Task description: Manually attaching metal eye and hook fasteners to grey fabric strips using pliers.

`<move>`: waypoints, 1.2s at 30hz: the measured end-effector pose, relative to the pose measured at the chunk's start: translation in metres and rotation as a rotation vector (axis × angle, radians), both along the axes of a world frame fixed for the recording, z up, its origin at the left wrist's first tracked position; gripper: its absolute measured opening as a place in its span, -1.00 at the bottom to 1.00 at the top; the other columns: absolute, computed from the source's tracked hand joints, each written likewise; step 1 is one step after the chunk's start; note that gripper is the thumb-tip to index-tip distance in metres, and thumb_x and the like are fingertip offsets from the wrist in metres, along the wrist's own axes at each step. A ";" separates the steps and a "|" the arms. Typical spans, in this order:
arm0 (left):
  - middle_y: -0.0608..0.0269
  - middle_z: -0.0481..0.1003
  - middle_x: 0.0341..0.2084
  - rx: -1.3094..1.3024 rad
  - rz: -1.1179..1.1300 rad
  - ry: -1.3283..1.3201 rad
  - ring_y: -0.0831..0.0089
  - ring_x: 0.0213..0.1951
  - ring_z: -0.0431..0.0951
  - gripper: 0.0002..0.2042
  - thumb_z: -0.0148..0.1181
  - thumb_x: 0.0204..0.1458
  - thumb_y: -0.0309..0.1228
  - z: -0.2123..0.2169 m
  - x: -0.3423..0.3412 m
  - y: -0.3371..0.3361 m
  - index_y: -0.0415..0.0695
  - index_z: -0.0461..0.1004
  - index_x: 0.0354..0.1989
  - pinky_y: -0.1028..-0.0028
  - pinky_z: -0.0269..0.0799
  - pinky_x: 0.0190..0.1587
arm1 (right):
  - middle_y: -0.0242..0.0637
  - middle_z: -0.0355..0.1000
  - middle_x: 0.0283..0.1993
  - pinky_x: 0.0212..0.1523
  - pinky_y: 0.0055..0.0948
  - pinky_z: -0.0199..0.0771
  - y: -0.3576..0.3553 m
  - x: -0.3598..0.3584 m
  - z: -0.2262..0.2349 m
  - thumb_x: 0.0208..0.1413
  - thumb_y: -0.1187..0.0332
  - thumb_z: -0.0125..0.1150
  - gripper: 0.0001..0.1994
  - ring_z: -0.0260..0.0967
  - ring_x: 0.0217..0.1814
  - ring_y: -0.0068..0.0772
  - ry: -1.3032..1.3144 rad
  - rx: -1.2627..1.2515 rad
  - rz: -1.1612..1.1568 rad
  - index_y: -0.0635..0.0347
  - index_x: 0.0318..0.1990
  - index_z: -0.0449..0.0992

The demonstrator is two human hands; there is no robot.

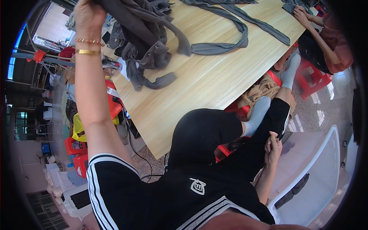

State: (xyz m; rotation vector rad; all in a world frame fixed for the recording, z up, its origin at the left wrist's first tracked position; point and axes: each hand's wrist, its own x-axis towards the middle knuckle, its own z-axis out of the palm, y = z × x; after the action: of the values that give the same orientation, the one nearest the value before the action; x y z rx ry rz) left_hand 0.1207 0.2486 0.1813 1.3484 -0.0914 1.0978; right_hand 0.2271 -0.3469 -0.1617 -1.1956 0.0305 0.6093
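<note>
Grey garments (147, 36) lie heaped at the far left edge of the wooden table (207, 80). Nearest, the right hand (273, 147) rests curled on the black-clad thigh; whether it holds anything, I cannot tell. Farther, the left hand (89, 15) grips the heap.

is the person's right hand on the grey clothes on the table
No. The right hand rests down on the black-clad thigh, while the left hand grips the grey clothes on the wooden table.

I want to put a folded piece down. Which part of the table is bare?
The near half of the table is bare, from the grey garment pile down to the near edge. The far end is crowded: the left hand grips the pile, and grey strips lie there.
</note>
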 end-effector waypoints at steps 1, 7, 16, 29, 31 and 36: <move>0.10 0.53 -0.03 -0.096 -0.046 -0.058 0.29 0.06 0.48 -0.73 0.14 0.12 -0.42 0.017 -0.013 -0.010 -0.21 0.49 -0.02 0.24 0.30 0.20 | -0.56 0.18 -0.59 -0.72 -0.74 -0.13 0.000 0.000 -0.001 0.30 0.36 0.06 -0.83 -0.07 -0.72 -0.81 -0.009 -0.043 0.005 0.23 -0.08 0.49; 0.07 0.52 -0.03 -0.287 -0.158 0.183 0.20 0.04 0.49 -0.58 -0.09 0.28 -0.12 -0.065 -0.084 -0.058 -0.24 0.47 0.00 0.16 0.33 0.17 | -0.57 0.17 -0.58 -0.71 -0.74 -0.13 -0.002 -0.001 -0.005 0.30 0.37 0.05 -0.81 -0.05 -0.71 -0.83 -0.026 -0.085 0.009 0.27 -0.05 0.48; 0.06 0.46 0.07 -0.354 -0.192 0.328 0.32 0.08 0.49 -0.58 -0.02 0.15 -0.68 -0.179 -0.088 -0.116 -0.25 0.32 0.22 0.37 0.41 0.17 | -0.59 0.20 -0.55 -0.70 -0.75 -0.14 -0.002 -0.004 -0.006 0.28 0.34 0.09 -0.76 -0.05 -0.69 -0.85 -0.019 -0.137 0.023 0.30 -0.02 0.48; 0.14 0.49 0.02 0.004 -0.162 0.609 0.44 0.03 0.51 -0.57 0.06 0.11 -0.62 -0.125 -0.080 -0.239 -0.25 0.34 0.20 0.46 0.41 0.10 | -0.40 0.42 -0.43 -0.65 -0.76 -0.13 0.076 -0.029 0.068 0.25 0.30 0.09 -0.63 -0.02 -0.70 -0.85 -0.202 0.071 0.303 0.39 0.10 0.44; 0.15 0.55 -0.05 0.343 -0.404 0.632 0.32 0.04 0.52 -0.67 -0.01 0.14 -0.60 -0.117 -0.084 -0.270 -0.20 0.46 0.09 0.37 0.43 0.09 | -0.27 0.50 -0.33 -0.66 -0.77 -0.13 0.091 -0.031 0.082 0.27 0.24 0.04 -0.56 0.00 -0.71 -0.83 -0.287 0.166 0.356 0.46 0.13 0.39; 0.06 0.58 -0.15 0.660 -0.787 0.624 0.20 -0.13 0.60 -0.70 0.00 0.07 -0.64 -0.130 -0.087 -0.290 -0.23 0.56 -0.05 0.33 0.50 -0.05 | -0.23 0.50 -0.29 -0.68 -0.78 -0.11 0.110 -0.037 0.088 0.30 0.12 -0.03 -0.49 0.04 -0.70 -0.79 -0.133 0.217 0.417 0.45 0.15 0.35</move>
State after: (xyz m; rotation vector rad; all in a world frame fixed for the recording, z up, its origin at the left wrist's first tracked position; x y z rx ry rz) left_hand 0.0334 -0.0411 0.0514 1.9394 -0.5068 -0.0647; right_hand 0.1906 -0.2371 -0.0736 -1.0325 -0.3972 0.8719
